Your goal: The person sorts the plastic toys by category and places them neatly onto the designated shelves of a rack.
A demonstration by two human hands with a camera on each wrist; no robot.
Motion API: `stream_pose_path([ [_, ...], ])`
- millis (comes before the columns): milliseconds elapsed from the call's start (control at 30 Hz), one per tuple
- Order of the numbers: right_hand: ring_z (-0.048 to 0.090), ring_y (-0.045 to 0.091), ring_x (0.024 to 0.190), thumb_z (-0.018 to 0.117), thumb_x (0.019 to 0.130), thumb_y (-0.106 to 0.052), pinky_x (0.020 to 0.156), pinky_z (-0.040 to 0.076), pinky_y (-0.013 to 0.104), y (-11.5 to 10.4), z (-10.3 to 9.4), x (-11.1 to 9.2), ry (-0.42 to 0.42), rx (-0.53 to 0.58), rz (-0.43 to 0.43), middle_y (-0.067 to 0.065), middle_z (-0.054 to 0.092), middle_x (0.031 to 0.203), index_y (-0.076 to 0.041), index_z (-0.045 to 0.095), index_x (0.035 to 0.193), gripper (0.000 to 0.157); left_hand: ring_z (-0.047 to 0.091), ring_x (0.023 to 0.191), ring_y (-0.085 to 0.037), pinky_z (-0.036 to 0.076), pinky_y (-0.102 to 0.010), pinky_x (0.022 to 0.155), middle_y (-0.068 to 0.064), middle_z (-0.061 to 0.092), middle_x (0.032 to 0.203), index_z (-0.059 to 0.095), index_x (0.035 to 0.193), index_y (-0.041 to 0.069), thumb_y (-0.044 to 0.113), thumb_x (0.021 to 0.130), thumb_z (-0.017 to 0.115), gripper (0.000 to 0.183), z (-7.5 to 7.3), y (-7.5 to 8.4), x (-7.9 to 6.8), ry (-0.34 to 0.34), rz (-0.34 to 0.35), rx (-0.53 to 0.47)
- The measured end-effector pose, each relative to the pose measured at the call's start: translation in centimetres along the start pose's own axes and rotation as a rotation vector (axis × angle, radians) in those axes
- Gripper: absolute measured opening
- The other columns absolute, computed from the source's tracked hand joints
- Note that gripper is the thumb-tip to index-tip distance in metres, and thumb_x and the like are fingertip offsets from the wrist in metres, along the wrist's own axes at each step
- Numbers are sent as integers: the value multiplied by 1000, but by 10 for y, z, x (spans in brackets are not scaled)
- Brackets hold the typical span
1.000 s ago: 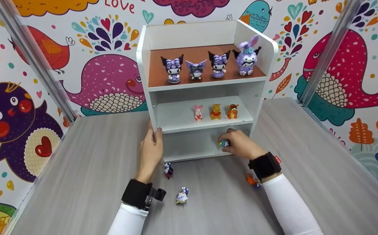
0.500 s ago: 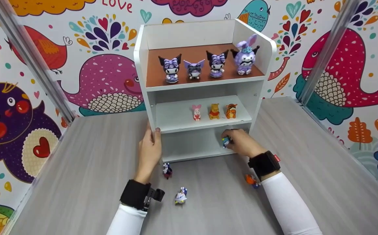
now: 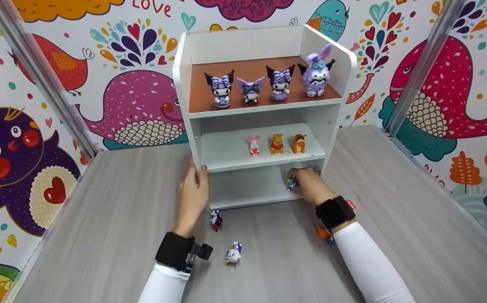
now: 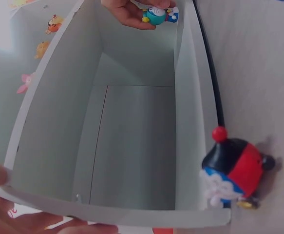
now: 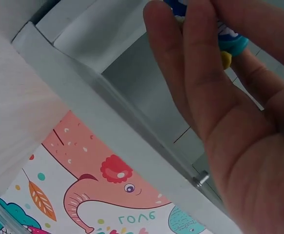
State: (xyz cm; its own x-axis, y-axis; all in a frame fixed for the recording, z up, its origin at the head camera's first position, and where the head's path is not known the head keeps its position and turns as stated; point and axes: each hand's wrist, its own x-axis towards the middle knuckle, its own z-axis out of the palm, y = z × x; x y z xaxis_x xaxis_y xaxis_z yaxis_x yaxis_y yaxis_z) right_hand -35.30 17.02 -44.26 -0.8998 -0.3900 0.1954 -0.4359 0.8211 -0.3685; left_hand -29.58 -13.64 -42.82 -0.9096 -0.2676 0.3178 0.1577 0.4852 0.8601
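Note:
My right hand [image 3: 312,185] pinches a small teal and blue figurine [image 3: 292,183] just inside the right end of the bottom compartment. In the left wrist view, that figurine [image 4: 156,16] lies sideways near the bottom board, its teal head with yellow knobs turned left. Fingers hide part of the figurine [image 5: 234,45] in the right wrist view. My left hand [image 3: 193,194] grips the left side panel of the white shelf unit [image 3: 264,107], thumb in front. A black, red and blue figurine [image 4: 239,168] lies on the table by the unit's lower left corner.
Several purple and black figurines, one with rabbit ears [image 3: 317,78], stand on the brown top. A pink piglet [image 3: 254,145], a yellow bear [image 3: 276,144] and an orange tiger [image 3: 298,143] sit on the middle shelf. A white-blue figurine [image 3: 234,253] and an orange one [image 3: 323,232] lie on the table.
The figurine in my right hand has turned from lying level to hanging more upright and has shifted slightly right. My left hand keeps its place on the side panel.

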Motion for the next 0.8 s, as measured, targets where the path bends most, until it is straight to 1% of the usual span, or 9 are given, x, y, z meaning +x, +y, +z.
stream_pose_path([
  [133, 67, 32, 89, 78, 77, 8, 82, 53, 47, 0, 2, 0, 16, -18, 7, 16, 72, 94, 0, 73, 101, 26, 49, 60, -19, 43, -31, 54, -4, 47, 71, 59, 128, 4, 31, 107, 46, 36, -1, 1, 0, 0, -4, 5],
  [200, 67, 32, 89, 78, 77, 8, 82, 53, 47, 0, 3, 0, 18, -30, 13, 16, 73, 94, 0, 73, 101, 26, 49, 59, -18, 43, -30, 54, -4, 47, 71, 58, 128, 4, 31, 107, 46, 36, -2, 2, -1, -6, -11, 2],
  [367, 67, 32, 88, 78, 77, 8, 81, 53, 47, 0, 6, 0, 26, -46, 27, 15, 73, 93, 0, 74, 102, 27, 49, 58, -19, 44, -32, 53, -4, 47, 69, 60, 116, 3, 33, 107, 46, 33, -2, 3, -1, -14, -26, -10],
  [467, 65, 30, 83, 76, 76, 10, 76, 53, 45, 0, 7, 0, 29, -47, 31, 14, 72, 89, 0, 73, 101, 27, 56, 66, -24, 50, -40, 61, -14, 60, 81, 54, 138, 6, 32, 108, 45, 41, -2, 2, -2, -7, -9, 5],
  [533, 64, 28, 80, 74, 76, 11, 73, 52, 44, 1, 7, 0, 31, -49, 30, 13, 70, 86, 0, 73, 101, 27, 60, 74, -28, 53, -46, 69, -21, 66, 94, 44, 151, 9, 32, 108, 45, 49, -2, 2, -3, -6, 4, 12],
  [600, 62, 28, 78, 73, 76, 12, 72, 51, 43, 2, 7, 0, 34, -47, 29, 13, 69, 85, 1, 73, 101, 27, 61, 77, -30, 53, -50, 74, -23, 67, 100, 30, 159, 13, 32, 108, 44, 56, -2, 2, -4, -8, 12, 16],
  [633, 63, 28, 78, 72, 76, 13, 72, 51, 44, 2, 7, 0, 37, -48, 26, 13, 69, 85, 1, 73, 102, 28, 61, 78, -30, 54, -50, 75, -23, 67, 100, 29, 159, 14, 32, 108, 44, 56, -2, 3, -4, -9, 16, 16],
  [733, 64, 29, 80, 71, 77, 13, 73, 52, 44, 3, 8, 0, 44, -60, 17, 14, 70, 87, 2, 73, 105, 30, 59, 70, -29, 53, -47, 69, -20, 63, 88, 28, 160, 15, 32, 108, 44, 57, -2, 3, -4, -13, 15, 14],
  [800, 65, 30, 81, 71, 77, 13, 74, 52, 45, 3, 8, 0, 44, -68, 16, 15, 71, 88, 2, 73, 105, 30, 58, 70, -27, 53, -46, 68, -19, 64, 89, 28, 160, 15, 32, 108, 44, 57, -2, 3, -4, -11, 22, 17],
])
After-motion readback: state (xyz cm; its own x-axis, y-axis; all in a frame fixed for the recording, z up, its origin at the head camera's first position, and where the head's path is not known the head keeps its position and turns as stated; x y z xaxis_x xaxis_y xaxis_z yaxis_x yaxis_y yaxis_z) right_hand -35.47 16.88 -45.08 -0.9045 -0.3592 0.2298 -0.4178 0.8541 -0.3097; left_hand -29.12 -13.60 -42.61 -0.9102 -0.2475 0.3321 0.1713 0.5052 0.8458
